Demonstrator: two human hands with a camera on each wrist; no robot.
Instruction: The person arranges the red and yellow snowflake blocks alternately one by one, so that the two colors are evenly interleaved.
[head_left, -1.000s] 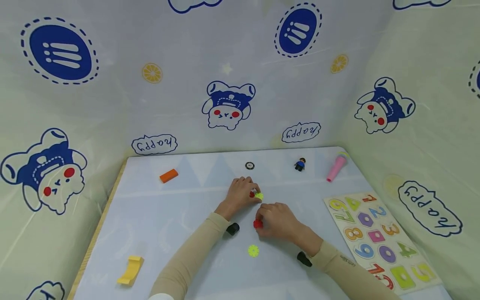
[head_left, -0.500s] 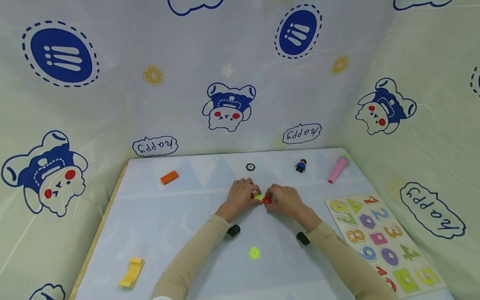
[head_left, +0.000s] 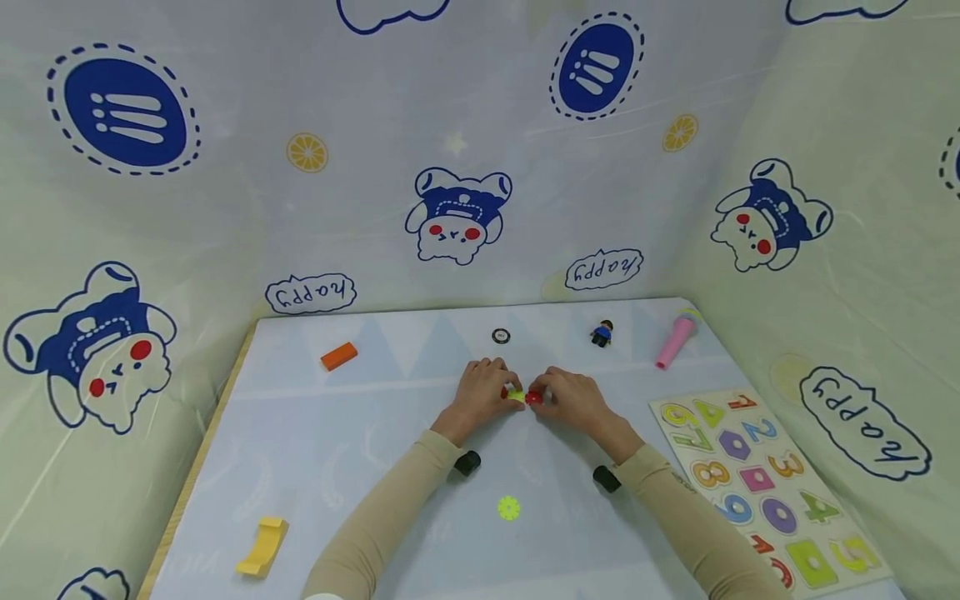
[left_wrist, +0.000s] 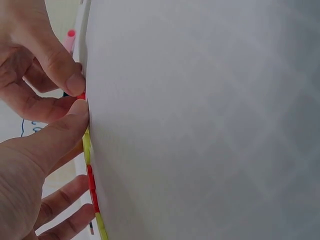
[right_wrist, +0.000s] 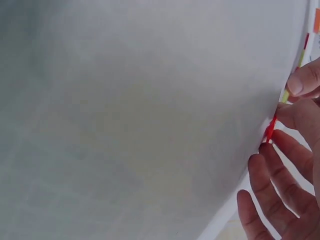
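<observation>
In the head view, both hands meet near the middle of the table. My left hand (head_left: 480, 393) pinches a yellow-green notched disc (head_left: 516, 395) that belongs to a row of linked discs. In the left wrist view, that row runs down past the fingers, with a red disc (left_wrist: 93, 189) and another yellow-green disc (left_wrist: 101, 226) showing edge-on. Thumb and finger of my right hand (head_left: 572, 400) pinch a red notched disc (head_left: 534, 398) right at the end of the row. Fingertips hide where the two discs meet. A loose yellow-green disc (head_left: 508, 507) lies nearer the body.
On the right lies a number puzzle board (head_left: 772, 483), partly under the right sleeve. Along the back are an orange block (head_left: 339, 357), a small black-rimmed disc (head_left: 501, 336), a toy figure (head_left: 602, 333) and a pink stick-shaped toy (head_left: 677, 338). A yellow curved block (head_left: 262, 547) sits front left.
The right hand has moved away from the body with the red disc, up to the discs in the left hand. Over the last half second both hands have stayed nearly still there.
</observation>
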